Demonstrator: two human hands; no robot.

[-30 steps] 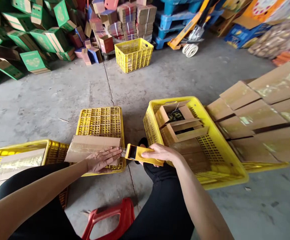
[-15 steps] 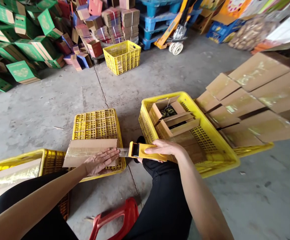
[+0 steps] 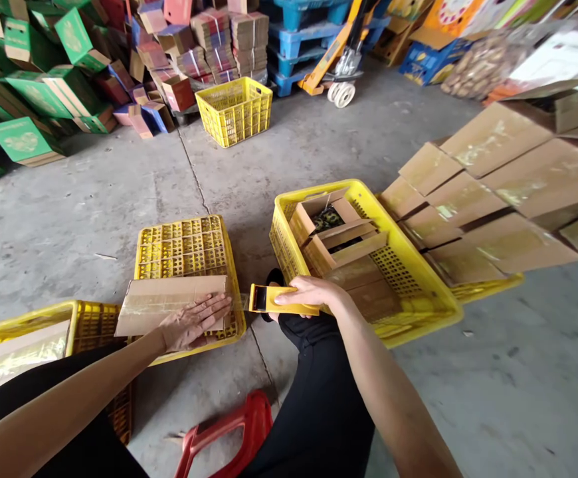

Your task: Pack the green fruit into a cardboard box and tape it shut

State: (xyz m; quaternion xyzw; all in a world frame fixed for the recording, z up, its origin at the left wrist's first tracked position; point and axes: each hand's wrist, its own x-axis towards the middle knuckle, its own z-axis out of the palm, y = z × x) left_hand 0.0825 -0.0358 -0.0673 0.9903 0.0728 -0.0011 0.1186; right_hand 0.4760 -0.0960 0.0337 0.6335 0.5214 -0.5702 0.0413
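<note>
Box [image 3: 147,302]: at near edge of crate [image 3: 182,249]; probably stiff; grip ends.
Left hand [image 3: 194,323]: fingers flat on box, grasping nothing.
Right hand [image 3: 313,293]: curled round tape dispenser [image 3: 280,308].

The one view comes from the person's own head, looking forward and steeply down over the legs [image 3: 316,392]; the left hand [image 3: 193,322] and right hand [image 3: 313,293] lie close, just below mid-frame, with the forearms [image 3: 72,392] nearer the lens, while the floor [image 3: 134,179] stretches away to green boxes [image 3: 27,139] and blue pallets [image 3: 289,45] far off along the top
</note>
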